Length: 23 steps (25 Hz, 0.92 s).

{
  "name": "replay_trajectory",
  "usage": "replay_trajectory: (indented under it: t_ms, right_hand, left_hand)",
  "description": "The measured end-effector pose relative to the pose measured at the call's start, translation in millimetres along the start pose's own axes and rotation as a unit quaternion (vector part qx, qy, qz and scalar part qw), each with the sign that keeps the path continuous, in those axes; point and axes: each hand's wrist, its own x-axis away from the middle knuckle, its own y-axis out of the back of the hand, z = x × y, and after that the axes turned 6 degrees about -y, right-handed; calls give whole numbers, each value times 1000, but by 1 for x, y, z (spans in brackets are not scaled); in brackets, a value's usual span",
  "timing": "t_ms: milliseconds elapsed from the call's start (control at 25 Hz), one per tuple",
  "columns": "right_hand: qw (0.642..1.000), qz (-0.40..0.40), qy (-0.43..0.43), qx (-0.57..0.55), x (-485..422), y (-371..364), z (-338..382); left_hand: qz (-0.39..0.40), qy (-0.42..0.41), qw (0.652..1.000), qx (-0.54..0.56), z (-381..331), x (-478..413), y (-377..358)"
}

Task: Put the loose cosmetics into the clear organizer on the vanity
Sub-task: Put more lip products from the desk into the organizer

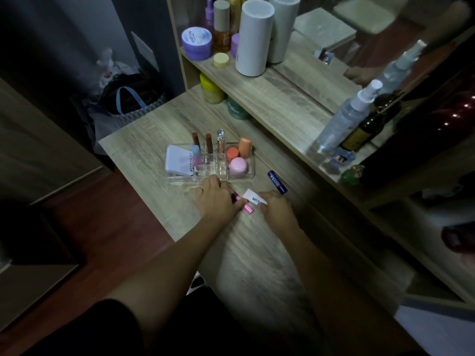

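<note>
The clear organizer (180,179) stands on the wooden vanity top (257,253). It holds a white compact (177,160), several upright lip tubes (208,143) and round pink and orange jars (238,166). My left hand (217,200) lies just in front of it, fingers closed over a pink lip tube (247,208) that rests on the wood. My right hand (276,208) pinches a white lip-balm tube (253,197) beside it. A dark blue Nivea stick (277,182) lies loose to the right, beyond my right hand.
A raised shelf (270,98) behind carries a white cylinder (253,38), a purple jar (196,42), spray bottles (347,116) and a dark bottle (367,129) against a mirror. Yellow and green jars (212,89) sit under it. A bag (128,101) lies on the floor to the left.
</note>
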Motion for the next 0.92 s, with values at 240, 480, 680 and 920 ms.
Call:
replay_trajectory:
  t_ms: [240,480,680,920]
  right_hand:
    - [999,11,-8,-31,-5,2,-1]
    - [971,11,-76,-227,-4,4,-10]
    - [921,-23,-114,-372,2,7,-13]
    - [901,-39,-32,-432,-2,18,26]
  left_hand:
    - [15,31,999,33,-6,-5,0]
    - [-44,15,983,178,-10,5,4]
    - [-73,-20,936,344,-7,13,22]
    - [-196,-26,912,360,31,15,59]
